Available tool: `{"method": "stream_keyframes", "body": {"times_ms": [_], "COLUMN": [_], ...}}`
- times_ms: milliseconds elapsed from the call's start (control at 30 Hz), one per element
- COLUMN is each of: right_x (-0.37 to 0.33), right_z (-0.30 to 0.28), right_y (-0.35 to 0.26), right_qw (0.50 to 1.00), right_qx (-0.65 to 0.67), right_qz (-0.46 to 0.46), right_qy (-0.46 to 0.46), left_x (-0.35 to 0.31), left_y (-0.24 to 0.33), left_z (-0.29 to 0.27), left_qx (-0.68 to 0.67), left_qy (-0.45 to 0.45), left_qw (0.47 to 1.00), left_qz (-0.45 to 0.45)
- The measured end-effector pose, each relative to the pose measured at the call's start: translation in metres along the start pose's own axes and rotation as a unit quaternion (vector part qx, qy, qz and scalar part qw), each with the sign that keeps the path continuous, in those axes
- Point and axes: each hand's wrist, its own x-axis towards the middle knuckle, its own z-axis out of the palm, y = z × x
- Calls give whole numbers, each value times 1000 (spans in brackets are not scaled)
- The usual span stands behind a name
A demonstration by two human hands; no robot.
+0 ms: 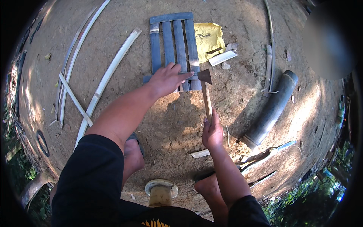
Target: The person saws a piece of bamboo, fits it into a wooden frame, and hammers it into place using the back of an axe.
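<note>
A flat frame of dark bamboo slats (180, 39) lies on the ground in front of me, with a far crosspiece (171, 17) over the slats' ends. My left hand (166, 80) presses down on the near bamboo crosspiece (147, 79), its fingers bent over the strip and one finger pointing right along it. In my right hand (213, 132) is a hatchet, gripped low on its wooden handle (207, 98). The rusty hatchet head (204, 76) is at the crosspiece's right end; whether they touch, I cannot tell.
Crumpled yellow sacking (208, 41) and a pale bamboo offcut (223, 58) lie right of the frame. A thick bamboo pole (273, 109) rests farther right, near a long blade (268, 156). Long split strips (109, 77) lie left. A round post (160, 193) stands between my feet.
</note>
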Motion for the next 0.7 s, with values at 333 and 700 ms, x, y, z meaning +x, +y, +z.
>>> {"method": "stream_keyframes", "body": {"times_ms": [333, 700], "right_x": [2, 0], "right_z": [-4, -8], "right_y": [-19, -3], "right_qw": [1000, 993], "right_qx": [-10, -16], "right_qz": [-4, -87], "right_qy": [27, 79], "left_x": [-1, 1], "left_y": [0, 1], "left_z": [-1, -1], "left_qx": [-13, -23], "left_qy": [17, 6], "left_qw": [1000, 1000], "left_qz": [-1, 2]}}
